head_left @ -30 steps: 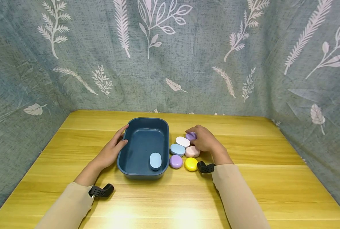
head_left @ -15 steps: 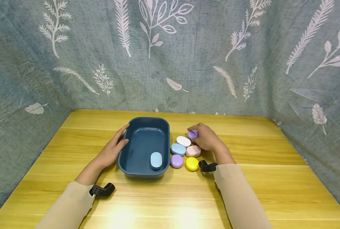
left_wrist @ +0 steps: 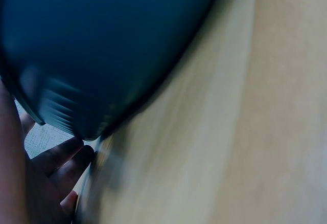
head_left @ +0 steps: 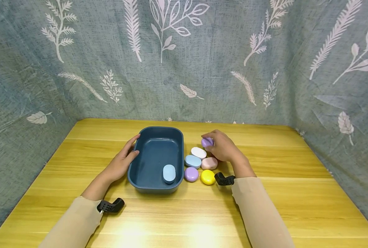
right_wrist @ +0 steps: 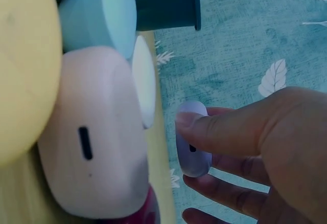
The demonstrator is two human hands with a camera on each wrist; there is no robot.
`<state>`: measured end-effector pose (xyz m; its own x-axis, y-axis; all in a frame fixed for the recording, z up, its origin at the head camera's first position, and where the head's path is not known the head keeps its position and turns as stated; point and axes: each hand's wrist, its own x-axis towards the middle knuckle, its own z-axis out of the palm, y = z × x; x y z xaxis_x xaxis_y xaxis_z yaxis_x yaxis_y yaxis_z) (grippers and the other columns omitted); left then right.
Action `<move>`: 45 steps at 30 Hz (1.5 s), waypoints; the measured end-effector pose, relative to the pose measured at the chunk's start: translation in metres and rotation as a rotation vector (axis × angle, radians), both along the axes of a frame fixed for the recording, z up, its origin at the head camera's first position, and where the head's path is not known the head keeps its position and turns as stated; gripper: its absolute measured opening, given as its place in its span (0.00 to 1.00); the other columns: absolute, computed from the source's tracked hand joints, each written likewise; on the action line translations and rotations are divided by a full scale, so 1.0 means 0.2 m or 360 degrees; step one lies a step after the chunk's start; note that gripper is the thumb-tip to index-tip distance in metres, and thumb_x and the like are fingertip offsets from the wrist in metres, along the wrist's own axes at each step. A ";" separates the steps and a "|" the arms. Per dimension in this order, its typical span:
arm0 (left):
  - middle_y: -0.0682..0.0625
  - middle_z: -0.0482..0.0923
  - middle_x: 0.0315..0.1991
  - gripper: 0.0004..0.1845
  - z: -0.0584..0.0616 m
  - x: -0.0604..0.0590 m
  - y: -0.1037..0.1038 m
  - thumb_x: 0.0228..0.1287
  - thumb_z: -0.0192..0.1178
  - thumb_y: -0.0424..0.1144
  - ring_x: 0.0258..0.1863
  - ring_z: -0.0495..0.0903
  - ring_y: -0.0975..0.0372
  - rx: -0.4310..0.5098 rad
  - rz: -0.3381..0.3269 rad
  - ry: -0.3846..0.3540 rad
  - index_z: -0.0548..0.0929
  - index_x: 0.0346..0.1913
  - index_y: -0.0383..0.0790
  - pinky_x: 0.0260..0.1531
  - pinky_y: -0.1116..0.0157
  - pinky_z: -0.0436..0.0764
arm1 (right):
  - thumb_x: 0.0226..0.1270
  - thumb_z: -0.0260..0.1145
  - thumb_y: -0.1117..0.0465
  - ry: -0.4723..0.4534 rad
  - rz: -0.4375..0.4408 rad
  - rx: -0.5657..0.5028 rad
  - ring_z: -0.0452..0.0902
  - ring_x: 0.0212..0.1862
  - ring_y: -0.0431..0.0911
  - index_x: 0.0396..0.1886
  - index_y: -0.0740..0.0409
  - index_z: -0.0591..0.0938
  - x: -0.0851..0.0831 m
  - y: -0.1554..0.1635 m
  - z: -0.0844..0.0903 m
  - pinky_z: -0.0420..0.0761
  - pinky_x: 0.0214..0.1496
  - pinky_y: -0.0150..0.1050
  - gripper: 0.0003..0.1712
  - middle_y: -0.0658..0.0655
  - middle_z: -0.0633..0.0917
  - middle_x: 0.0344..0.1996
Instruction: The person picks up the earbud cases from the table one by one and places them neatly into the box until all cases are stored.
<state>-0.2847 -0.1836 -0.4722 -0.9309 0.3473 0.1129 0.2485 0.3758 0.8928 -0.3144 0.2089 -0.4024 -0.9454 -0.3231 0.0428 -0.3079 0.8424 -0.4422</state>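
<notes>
The right hand (head_left: 222,148) pinches a small purple case (head_left: 207,142) between thumb and fingers, lifted just above the wooden table (head_left: 295,193); the right wrist view shows the thumb (right_wrist: 225,129) across its front and the other fingers curled behind it. At about seven o'clock from the held case lies a cluster of similar cases: a white one (head_left: 198,153) nearest, then a light blue one (head_left: 192,161), a pink one (head_left: 209,163), a second purple one (head_left: 191,174) and a yellow one (head_left: 207,177), packed closely together. At nine o'clock from the cluster stands a dark blue tray (head_left: 146,137) with another light blue case (head_left: 169,173) inside, near its front right corner. The left hand (head_left: 122,163) rests against the tray's left wall, fingers fairly straight and together, thumb on the rim.
</notes>
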 end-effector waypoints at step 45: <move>0.36 0.49 0.83 0.32 0.00 0.00 0.00 0.86 0.43 0.49 0.82 0.51 0.40 0.0000 0.0000 0.0000 0.47 0.84 0.65 0.74 0.34 0.61 | 0.71 0.71 0.61 0.0228 0.0225 0.0024 0.76 0.65 0.57 0.69 0.56 0.80 0.15 -0.19 0.19 0.76 0.69 0.54 0.27 0.60 0.80 0.63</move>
<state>-0.2844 -0.1836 -0.4712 -0.9310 0.3471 0.1132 0.2486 0.3755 0.8929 -0.2846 0.1707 -0.3645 -0.8752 -0.4539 0.1674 -0.4824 0.7926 -0.3728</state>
